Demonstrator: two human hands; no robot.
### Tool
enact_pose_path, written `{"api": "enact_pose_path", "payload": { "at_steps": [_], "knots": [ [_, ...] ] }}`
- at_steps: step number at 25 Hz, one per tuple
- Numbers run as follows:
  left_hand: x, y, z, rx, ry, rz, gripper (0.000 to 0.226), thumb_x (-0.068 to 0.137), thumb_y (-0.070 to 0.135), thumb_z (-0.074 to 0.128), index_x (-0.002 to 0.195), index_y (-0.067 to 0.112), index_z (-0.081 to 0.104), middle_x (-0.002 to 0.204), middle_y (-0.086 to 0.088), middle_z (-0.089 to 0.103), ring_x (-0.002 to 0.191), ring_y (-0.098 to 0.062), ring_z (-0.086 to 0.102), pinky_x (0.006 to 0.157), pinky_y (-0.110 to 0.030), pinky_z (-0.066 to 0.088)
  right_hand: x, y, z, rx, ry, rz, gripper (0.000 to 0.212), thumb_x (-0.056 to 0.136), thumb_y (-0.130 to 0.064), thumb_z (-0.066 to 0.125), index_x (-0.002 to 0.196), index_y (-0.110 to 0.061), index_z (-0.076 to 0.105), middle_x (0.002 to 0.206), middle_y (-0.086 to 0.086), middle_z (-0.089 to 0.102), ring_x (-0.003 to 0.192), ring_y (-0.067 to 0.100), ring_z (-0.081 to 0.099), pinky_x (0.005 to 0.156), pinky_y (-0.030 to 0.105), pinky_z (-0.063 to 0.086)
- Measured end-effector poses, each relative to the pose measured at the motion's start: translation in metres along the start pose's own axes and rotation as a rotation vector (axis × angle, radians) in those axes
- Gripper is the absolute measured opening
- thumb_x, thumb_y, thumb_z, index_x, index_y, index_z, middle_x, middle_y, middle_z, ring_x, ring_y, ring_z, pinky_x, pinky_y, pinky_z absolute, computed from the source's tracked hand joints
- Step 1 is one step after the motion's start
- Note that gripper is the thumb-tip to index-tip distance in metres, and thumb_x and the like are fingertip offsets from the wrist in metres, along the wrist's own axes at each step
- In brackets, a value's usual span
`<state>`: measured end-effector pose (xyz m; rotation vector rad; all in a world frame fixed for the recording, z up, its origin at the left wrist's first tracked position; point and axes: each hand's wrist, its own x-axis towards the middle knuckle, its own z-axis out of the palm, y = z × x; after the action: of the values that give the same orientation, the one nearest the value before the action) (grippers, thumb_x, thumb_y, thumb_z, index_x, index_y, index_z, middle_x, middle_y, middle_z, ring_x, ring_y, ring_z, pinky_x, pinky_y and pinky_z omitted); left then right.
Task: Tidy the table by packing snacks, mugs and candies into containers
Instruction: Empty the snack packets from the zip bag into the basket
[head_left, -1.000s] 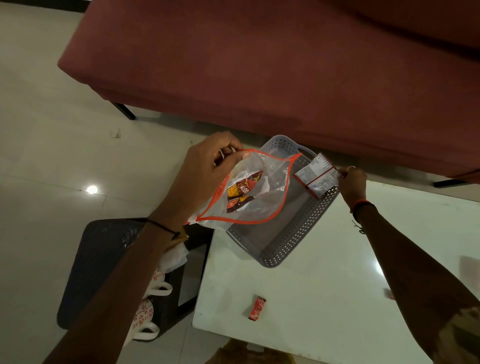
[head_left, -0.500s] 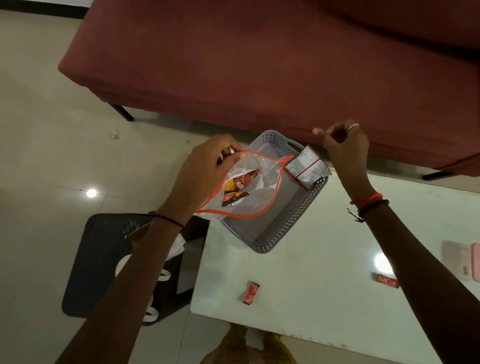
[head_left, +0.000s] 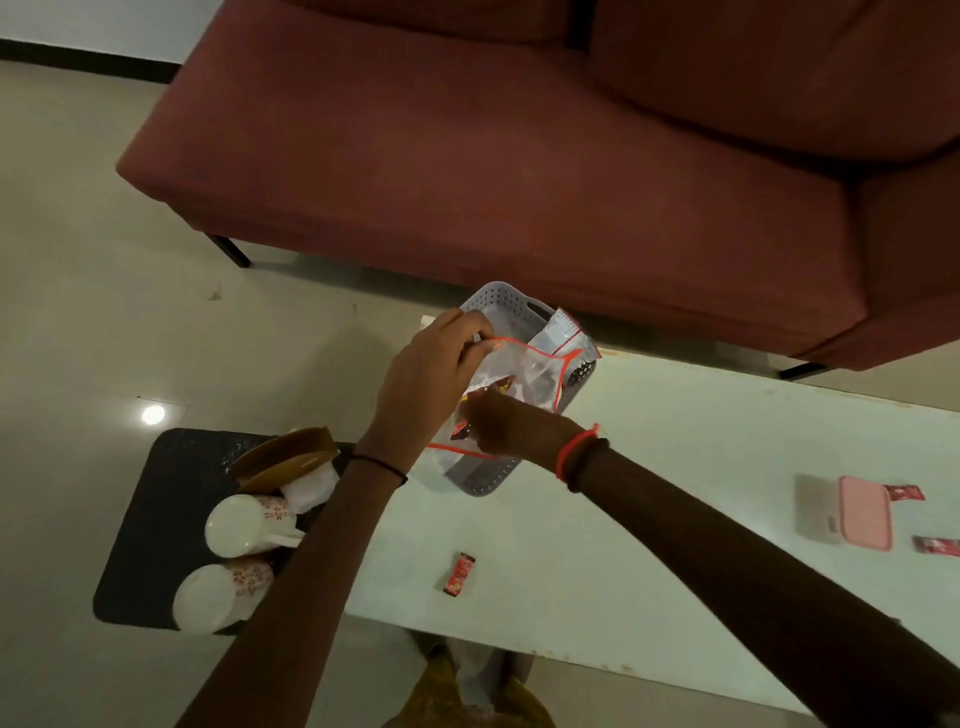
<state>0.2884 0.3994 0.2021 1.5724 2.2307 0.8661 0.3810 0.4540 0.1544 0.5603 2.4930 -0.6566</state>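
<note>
A clear zip bag with a red rim hangs over the grey perforated basket at the white table's left end. My left hand pinches the bag's top edge. On the bag's near side, my right hand grips it where snack packets show through the plastic. A clear snack pack with a red stripe leans in the basket's far corner. One red candy lies on the table near me. Two more red candies lie at the right.
A pink lidded box sits at the table's right. Beside the table's left end, a dark crate on the floor holds two white floral mugs and a brown dish. A maroon sofa runs behind the table.
My right hand let go of the striped snack pack, left in the basket, rose, then came down onto the zip bag. The left hand kept hold of the bag.
</note>
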Motion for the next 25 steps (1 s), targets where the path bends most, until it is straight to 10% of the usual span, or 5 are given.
{"api": "enact_pose_path", "payload": {
  "at_steps": [12,18,25],
  "knots": [
    [-0.032,0.046,0.019,-0.044,0.043,0.054,0.017,0.09,0.013,0.058,0.099,0.002,0.066,0.103,-0.016,0.069,0.089,-0.022,0.065,0.08,-0.02,0.043,-0.028,0.04,0.076,-0.209,0.025,0.083,0.029,0.098,-0.004,0.038,0.119,0.003,0.055,0.123,0.02,0.06,0.114,0.037,0.058,0.093,0.041,0.046],
    [-0.028,0.036,0.015,-0.069,0.021,0.037,0.017,0.09,0.016,0.058,0.096,0.002,0.065,0.098,-0.016,0.069,0.081,-0.01,0.054,0.076,-0.008,0.039,-0.03,0.036,0.051,-0.218,0.061,-0.01,0.028,0.096,-0.005,0.042,0.12,-0.001,0.057,0.123,0.019,0.059,0.115,0.034,0.057,0.095,0.039,0.044],
    [-0.004,0.01,-0.003,-0.102,0.073,-0.02,0.012,0.089,0.022,0.059,0.089,0.011,0.064,0.09,-0.006,0.067,0.075,-0.014,0.057,0.069,-0.025,0.048,-0.048,0.017,-0.032,0.109,0.105,0.009,0.036,0.088,-0.007,0.063,0.123,-0.009,0.063,0.118,0.015,0.066,0.108,0.028,0.061,0.094,0.031,0.047]
  ]
}}
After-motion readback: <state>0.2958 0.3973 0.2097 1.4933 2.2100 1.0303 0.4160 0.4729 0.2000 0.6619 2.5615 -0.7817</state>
